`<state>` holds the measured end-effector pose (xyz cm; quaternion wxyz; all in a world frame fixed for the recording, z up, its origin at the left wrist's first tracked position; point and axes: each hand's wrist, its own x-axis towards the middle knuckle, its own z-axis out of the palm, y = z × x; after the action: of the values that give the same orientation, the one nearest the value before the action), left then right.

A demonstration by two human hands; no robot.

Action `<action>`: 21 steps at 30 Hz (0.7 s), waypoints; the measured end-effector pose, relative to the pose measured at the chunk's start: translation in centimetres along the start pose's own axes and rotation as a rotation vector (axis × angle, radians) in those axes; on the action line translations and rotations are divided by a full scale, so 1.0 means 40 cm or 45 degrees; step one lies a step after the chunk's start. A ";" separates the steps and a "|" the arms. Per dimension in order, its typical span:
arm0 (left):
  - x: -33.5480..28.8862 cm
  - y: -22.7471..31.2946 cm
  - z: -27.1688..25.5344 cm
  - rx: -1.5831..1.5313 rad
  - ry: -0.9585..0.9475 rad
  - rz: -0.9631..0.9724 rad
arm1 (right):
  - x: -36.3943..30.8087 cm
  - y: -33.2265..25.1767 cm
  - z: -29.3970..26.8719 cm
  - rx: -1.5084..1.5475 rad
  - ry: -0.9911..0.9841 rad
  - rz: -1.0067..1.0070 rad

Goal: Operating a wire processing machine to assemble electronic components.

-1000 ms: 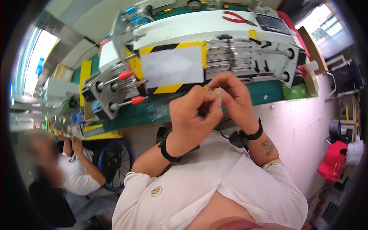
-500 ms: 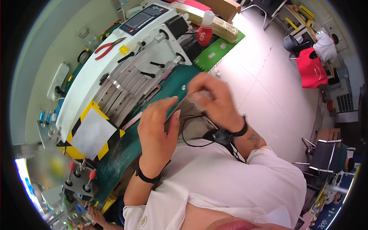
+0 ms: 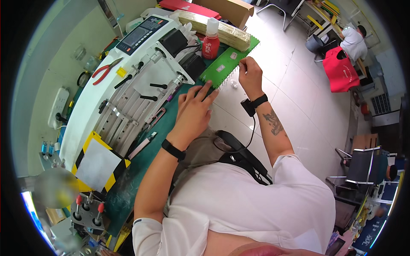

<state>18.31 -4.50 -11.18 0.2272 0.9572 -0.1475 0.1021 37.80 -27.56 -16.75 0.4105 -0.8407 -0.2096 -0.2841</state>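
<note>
Green board [image 3: 228,65] now adjoins the spread left hand [image 3: 192,113], right hand [image 3: 251,77] moved apart, pinched, its hold unclear

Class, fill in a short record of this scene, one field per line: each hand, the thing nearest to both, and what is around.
Left hand: fingers spread, tips at one end of the green sheet; contact unclear
Right hand: fingers curled, beside the sheet's toothed edge; whether it holds anything is unclear
Nearest thing: the green sheet, flat
Bottle: red, white cap, upright, near the sheet
Machine: white, with a display
Pliers: red-handled, lying on the machine
</note>
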 end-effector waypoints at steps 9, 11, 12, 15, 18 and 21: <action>-0.030 -0.015 -0.020 -0.272 0.193 -0.039 | -0.016 0.003 0.057 -0.062 -0.022 -0.181; -0.061 0.036 -0.108 -0.281 0.250 -0.040 | -0.016 0.011 0.019 -0.072 -0.064 -0.079; -0.080 0.069 -0.172 -0.310 0.297 -0.011 | -0.014 0.020 0.000 -0.161 -0.022 -0.103; -0.189 0.060 -0.325 -0.035 0.755 0.041 | -0.026 -0.125 -0.031 -0.119 0.088 -0.155; -0.199 0.037 -0.446 0.401 0.992 -0.191 | -0.082 -0.291 -0.005 0.274 -0.012 -0.225; -0.189 -0.036 -0.523 0.472 0.911 -0.307 | -0.173 -0.411 0.078 0.578 -0.411 -0.523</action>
<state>9.04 8.22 4.58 0.0983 0.8964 0.0748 0.4257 23.93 -16.40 -13.40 0.4829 -0.7023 -0.4946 -0.1704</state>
